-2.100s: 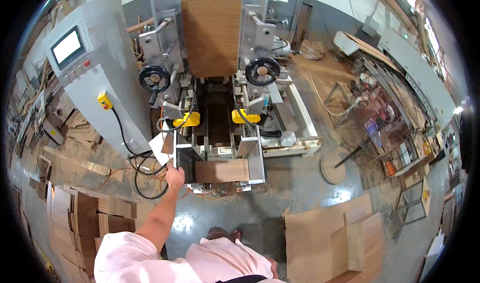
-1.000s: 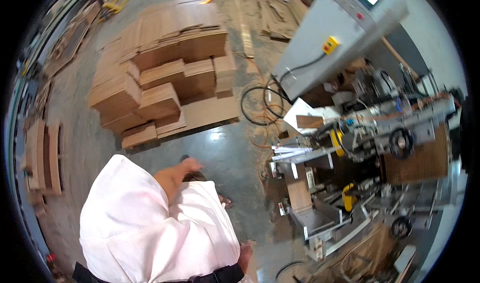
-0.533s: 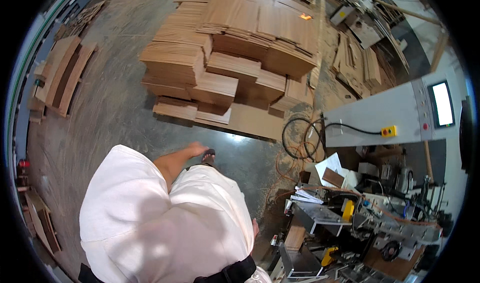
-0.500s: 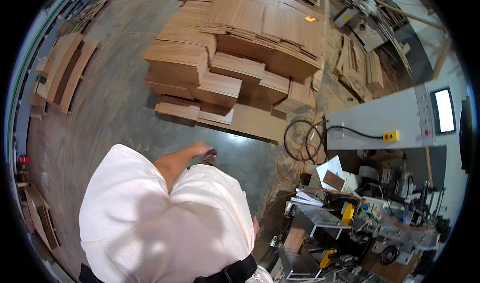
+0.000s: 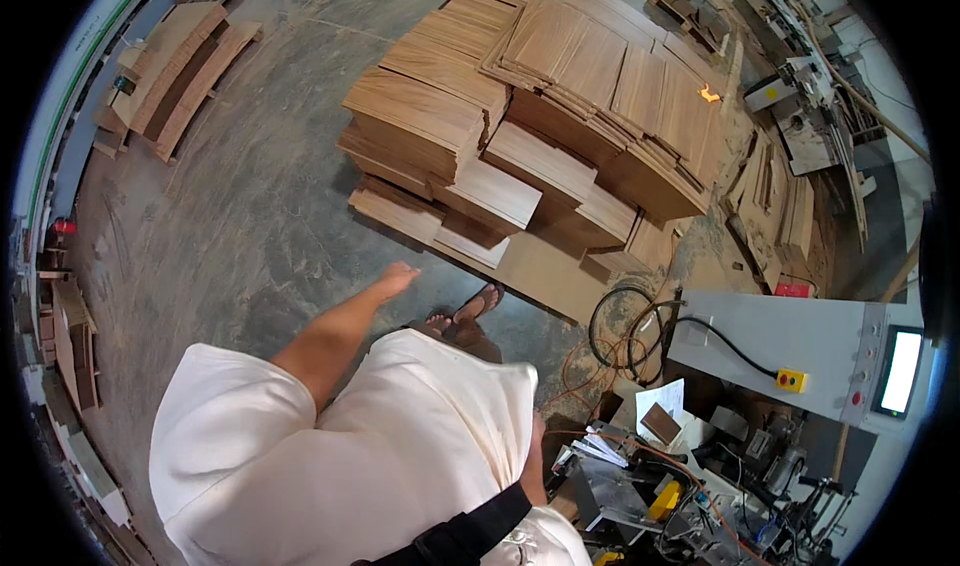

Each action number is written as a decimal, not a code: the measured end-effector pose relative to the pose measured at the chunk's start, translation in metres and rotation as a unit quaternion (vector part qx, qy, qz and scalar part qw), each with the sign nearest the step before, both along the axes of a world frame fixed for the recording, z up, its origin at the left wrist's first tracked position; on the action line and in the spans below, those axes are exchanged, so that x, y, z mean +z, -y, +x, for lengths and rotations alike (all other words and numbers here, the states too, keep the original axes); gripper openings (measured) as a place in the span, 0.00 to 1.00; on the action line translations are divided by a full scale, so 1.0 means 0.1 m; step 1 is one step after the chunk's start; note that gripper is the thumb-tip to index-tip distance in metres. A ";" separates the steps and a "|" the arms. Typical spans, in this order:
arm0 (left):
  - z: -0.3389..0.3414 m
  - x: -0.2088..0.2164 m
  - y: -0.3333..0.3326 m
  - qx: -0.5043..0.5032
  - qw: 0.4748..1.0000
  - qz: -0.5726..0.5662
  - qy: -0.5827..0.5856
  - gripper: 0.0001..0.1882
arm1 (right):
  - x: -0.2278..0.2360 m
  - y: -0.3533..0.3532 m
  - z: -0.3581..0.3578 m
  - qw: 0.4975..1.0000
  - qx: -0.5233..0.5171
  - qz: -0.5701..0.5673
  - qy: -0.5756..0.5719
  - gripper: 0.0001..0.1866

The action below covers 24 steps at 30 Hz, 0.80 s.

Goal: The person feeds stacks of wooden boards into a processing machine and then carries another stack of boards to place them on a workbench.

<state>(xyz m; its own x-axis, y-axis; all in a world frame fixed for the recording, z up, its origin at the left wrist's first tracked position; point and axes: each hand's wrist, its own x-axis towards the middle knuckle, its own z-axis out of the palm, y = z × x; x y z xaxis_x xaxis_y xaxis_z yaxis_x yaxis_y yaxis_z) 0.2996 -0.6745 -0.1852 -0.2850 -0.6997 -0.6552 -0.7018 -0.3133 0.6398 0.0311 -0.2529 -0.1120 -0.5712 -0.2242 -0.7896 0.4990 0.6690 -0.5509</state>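
My left arm reaches forward over the concrete floor, and my left hand point(image 5: 398, 279) hangs loosely with its thumb apart and nothing visible in it. It touches nothing; the nearest thing ahead of it is the large stack of wood-grain panels point(image 5: 430, 111). My right hand point(image 5: 537, 471) is mostly hidden beside my white shirt, near the cluttered machine bench, and its fingers do not show. A dark strap point(image 5: 470, 536) crosses my shirt. Below my left hand both feet in sandals point(image 5: 478, 304) show on the floor.
A grey machine cabinet point(image 5: 760, 341) with a lit screen point(image 5: 898, 371) stands at right. Black coiled cable point(image 5: 610, 341) and an orange hose lie on the floor beside it. A bench with metal parts point(image 5: 615, 486) is at lower right. More boards point(image 5: 175, 76) lie far left.
The panel stack and cabinet have shifted right and lower in view as I turn left. My left arm has swung further out from the shirt, and both feet now show.
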 end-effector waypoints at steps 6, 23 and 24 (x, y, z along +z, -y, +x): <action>0.48 0.42 -0.02 0.054 0.993 0.085 0.065 0.24 | -0.47 0.82 -0.76 0.997 -0.025 -0.010 0.073 0.22; 0.09 0.70 0.73 0.268 0.958 0.096 -0.026 0.17 | 0.13 2.93 -1.67 0.990 0.137 0.020 0.023 0.22; 0.15 0.61 0.84 0.244 0.966 0.090 -0.006 0.17 | 0.14 2.97 -1.58 0.990 0.135 0.027 0.025 0.22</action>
